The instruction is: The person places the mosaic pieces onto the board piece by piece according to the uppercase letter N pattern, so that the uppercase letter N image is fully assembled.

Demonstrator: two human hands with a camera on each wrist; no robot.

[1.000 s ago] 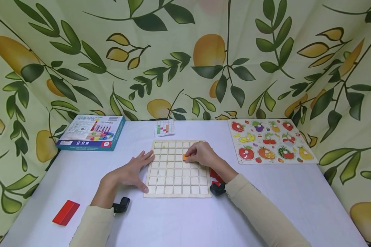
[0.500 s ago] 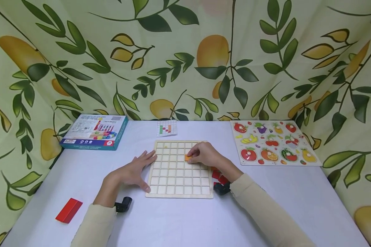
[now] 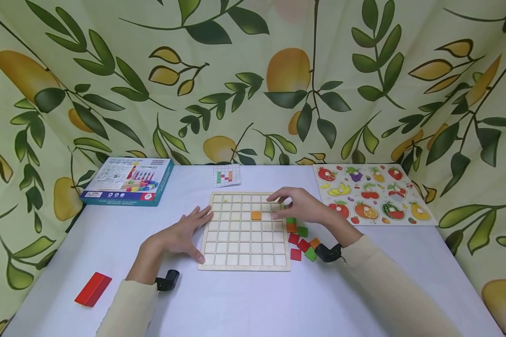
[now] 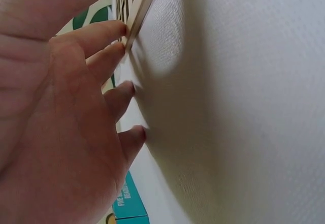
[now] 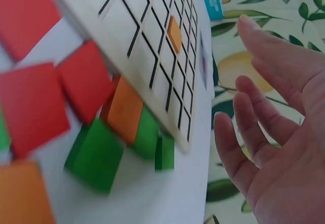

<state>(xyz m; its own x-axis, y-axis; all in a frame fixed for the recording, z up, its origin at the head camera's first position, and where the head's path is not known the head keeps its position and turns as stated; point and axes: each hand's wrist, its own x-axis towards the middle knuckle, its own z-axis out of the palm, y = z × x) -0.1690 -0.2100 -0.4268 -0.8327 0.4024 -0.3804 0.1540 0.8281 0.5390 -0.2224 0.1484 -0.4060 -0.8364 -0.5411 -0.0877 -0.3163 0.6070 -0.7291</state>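
A pale wooden grid board (image 3: 244,236) lies on the white table. One orange square tile (image 3: 256,215) sits in a cell right of its middle; the right wrist view shows the same orange tile (image 5: 174,34) seated there. My left hand (image 3: 174,236) rests along the board's left edge, fingers spread, thumb near the bottom corner. Over the board's upper right my right hand (image 3: 301,206) hovers with fingers apart and nothing between them. Below that hand, beside the board's right edge, lie loose red tiles (image 3: 295,254), green tiles (image 3: 302,231) and orange tiles (image 3: 315,243).
A small pattern card (image 3: 226,175) lies behind the board. A teal-edged box (image 3: 128,181) stands at the back left, a fruit puzzle board (image 3: 373,194) at the back right. A red folded piece (image 3: 93,289) lies at the front left. Behind hangs a leaf-patterned curtain (image 3: 236,84).
My right hand has let go of the orange tile, which stays in its cell, and has moved right, uncovering the loose tiles. The left hand keeps its place on the board's edge.
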